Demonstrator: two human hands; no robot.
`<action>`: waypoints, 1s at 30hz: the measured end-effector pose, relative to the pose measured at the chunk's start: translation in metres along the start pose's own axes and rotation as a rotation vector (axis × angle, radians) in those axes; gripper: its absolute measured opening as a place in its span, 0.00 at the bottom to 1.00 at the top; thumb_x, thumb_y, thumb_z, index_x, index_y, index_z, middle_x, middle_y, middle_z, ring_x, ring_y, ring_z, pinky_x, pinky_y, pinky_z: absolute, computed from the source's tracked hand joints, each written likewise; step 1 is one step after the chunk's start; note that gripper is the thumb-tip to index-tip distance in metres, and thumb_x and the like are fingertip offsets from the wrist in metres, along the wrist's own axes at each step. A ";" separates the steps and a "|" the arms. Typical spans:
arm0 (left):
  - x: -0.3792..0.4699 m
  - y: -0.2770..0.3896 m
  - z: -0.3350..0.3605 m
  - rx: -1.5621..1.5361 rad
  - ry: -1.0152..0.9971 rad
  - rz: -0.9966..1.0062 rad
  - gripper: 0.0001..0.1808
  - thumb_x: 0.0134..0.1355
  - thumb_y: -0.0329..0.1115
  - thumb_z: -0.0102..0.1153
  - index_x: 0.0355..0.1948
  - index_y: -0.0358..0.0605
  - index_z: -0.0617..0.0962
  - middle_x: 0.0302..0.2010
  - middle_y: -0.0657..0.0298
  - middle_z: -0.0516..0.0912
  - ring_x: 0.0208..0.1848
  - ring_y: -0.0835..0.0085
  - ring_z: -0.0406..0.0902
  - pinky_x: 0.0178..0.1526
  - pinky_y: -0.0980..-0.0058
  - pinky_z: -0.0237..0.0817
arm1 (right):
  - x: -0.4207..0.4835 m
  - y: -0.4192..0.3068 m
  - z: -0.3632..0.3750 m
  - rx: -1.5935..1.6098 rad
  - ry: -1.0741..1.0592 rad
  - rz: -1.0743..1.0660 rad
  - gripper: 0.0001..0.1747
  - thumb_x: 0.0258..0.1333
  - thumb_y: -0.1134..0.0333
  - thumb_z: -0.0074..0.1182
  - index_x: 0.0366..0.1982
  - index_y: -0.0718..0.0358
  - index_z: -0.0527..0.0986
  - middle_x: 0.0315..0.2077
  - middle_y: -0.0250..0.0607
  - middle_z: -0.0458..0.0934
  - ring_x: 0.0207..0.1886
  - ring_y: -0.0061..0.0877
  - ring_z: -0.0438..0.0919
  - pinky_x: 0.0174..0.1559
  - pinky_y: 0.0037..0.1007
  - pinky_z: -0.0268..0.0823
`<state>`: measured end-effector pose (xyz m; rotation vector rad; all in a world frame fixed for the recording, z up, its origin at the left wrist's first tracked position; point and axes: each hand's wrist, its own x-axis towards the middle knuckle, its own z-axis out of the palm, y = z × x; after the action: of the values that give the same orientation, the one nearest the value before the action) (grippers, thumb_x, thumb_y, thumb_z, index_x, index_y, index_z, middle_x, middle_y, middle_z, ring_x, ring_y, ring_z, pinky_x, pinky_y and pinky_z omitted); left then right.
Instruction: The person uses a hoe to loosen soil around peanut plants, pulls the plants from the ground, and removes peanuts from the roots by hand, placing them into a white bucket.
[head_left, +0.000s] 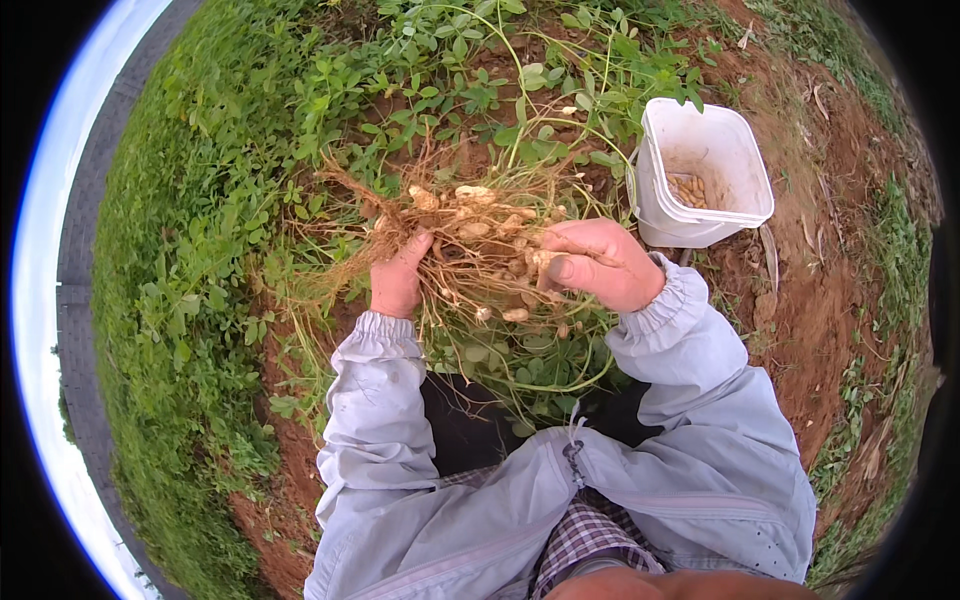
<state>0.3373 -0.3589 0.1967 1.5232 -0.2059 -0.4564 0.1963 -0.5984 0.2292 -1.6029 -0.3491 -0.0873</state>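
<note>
An uprooted peanut plant (480, 255) is held up in front of me, its tangled brown roots and pale pods facing me. My left hand (397, 281) grips the root bundle at its left end, with most of the fingers hidden behind the roots. On the right side, my right hand (604, 262) has thumb and fingers closed around peanut pods (541, 259) among the thin root strands. More pods (474, 195) hang along the top of the bundle. Green stems and leaves (525, 360) trail below, over my lap.
A white plastic bucket (709, 232) stands on the soil to the right, with some peanut pods (688, 191) at its bottom. Dense green peanut plants (195, 262) grow on the left and ahead. Reddish bare soil (802, 352) with dry leaves lies to the right.
</note>
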 end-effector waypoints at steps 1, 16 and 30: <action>0.002 0.001 -0.003 -0.090 0.003 -0.038 0.18 0.59 0.31 0.58 0.49 0.32 0.75 0.43 0.56 0.80 0.43 0.68 0.79 0.46 0.67 0.72 | -0.006 -0.002 0.000 0.283 -0.006 0.128 0.15 0.60 0.59 0.54 0.36 0.65 0.77 0.24 0.32 0.75 0.27 0.18 0.73 0.29 0.23 0.64; -0.006 0.004 0.004 0.224 -0.073 0.009 0.20 0.63 0.35 0.58 0.53 0.34 0.75 0.51 0.60 0.79 0.52 0.73 0.74 0.56 0.74 0.64 | 0.058 0.013 0.013 -0.862 -0.048 0.128 0.22 0.54 0.49 0.55 0.37 0.62 0.78 0.31 0.47 0.79 0.38 0.44 0.78 0.40 0.39 0.70; -0.003 -0.004 0.025 0.275 -0.166 -0.079 0.25 0.62 0.46 0.59 0.53 0.37 0.76 0.52 0.60 0.79 0.53 0.74 0.73 0.56 0.74 0.63 | 0.000 0.008 0.024 0.011 -0.167 0.238 0.19 0.58 0.54 0.55 0.38 0.64 0.76 0.26 0.46 0.77 0.30 0.30 0.76 0.37 0.31 0.67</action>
<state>0.3241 -0.3805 0.1947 1.7676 -0.3499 -0.6391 0.1943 -0.5747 0.2196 -1.6333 -0.2845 0.2307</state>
